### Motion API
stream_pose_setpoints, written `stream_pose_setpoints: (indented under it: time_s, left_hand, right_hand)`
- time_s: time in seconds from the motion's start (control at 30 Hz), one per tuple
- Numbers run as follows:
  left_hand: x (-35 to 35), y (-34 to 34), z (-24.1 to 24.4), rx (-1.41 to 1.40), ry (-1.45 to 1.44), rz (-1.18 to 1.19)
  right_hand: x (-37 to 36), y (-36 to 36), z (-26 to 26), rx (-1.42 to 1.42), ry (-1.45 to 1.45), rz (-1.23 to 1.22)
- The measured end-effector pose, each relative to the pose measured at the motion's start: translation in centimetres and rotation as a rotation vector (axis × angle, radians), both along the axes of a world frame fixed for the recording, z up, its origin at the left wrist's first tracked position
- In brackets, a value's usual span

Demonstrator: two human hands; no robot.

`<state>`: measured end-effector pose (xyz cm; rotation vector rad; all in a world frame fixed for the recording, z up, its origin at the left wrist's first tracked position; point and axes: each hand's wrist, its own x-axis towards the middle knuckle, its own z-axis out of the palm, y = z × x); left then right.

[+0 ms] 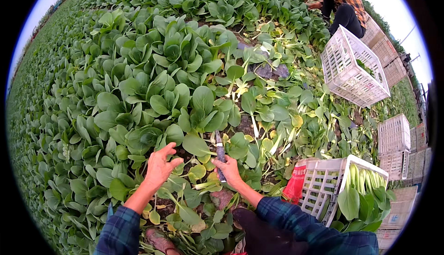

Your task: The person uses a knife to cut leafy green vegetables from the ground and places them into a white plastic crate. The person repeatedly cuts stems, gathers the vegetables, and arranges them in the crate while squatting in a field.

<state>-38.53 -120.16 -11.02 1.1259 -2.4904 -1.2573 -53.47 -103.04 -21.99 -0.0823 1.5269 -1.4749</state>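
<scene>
My right hand [229, 169] grips the dark, wrapped handle of a knife [220, 154], whose blade points away from me toward the base of a bok choy plant [203, 109]. To the left, my left hand [161, 163] is held with fingers apart and nothing in it, close to the leaves of another bok choy [149, 135]. Cut leaves and yellowed leaves [197, 171] lie on the soil between and below my hands. Part of the blade's tip is hard to make out among the stems.
A white plastic crate [321, 182] holding bok choy stands at my right, beside a red bag [296, 184]. Another white crate [353, 69] is farther off, near a crouching person [341, 5] in a plaid shirt. More crates [394, 135] line the right side. Uncut rows [69, 109] spread left.
</scene>
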Motion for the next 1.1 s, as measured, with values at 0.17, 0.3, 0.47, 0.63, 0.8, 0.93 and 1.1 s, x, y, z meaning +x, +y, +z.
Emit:
stream_pose_setpoints:
  time_s: [0.17,0.3,0.47,0.63,0.8,0.93,1.1]
  left_hand:
    - [-7.8,-1.6,-4.6,-0.286,-0.204,0.155]
    - [-12.5,-0.2,-4.6,-0.359,-0.191,0.259]
    - [-15.1,-0.8,-6.8,-0.479,-0.110,0.309]
    - [-13.3,-2.6,-8.4,-0.107,0.198,0.452]
    - [-9.8,-3.4,-11.7,0.296,0.592,0.581]
    - [-8.1,-4.1,-14.1,0.425,0.681,0.777]
    - [-7.7,-3.8,-14.0,0.465,0.552,0.851]
  right_hand:
    - [1.0,-0.8,0.0,0.046,-0.017,-0.025]
    - [0.6,-0.5,0.4,0.088,-0.001,-0.020]
    - [0.9,-1.0,0.5,0.147,0.024,0.037]
    - [0.2,-1.4,-0.8,0.199,0.135,0.100]
    - [0.3,-2.3,-4.0,0.239,0.405,0.196]
    - [0.4,-4.0,-5.1,0.327,0.593,0.289]
    - [0.3,-5.0,-4.4,0.419,0.652,0.401]
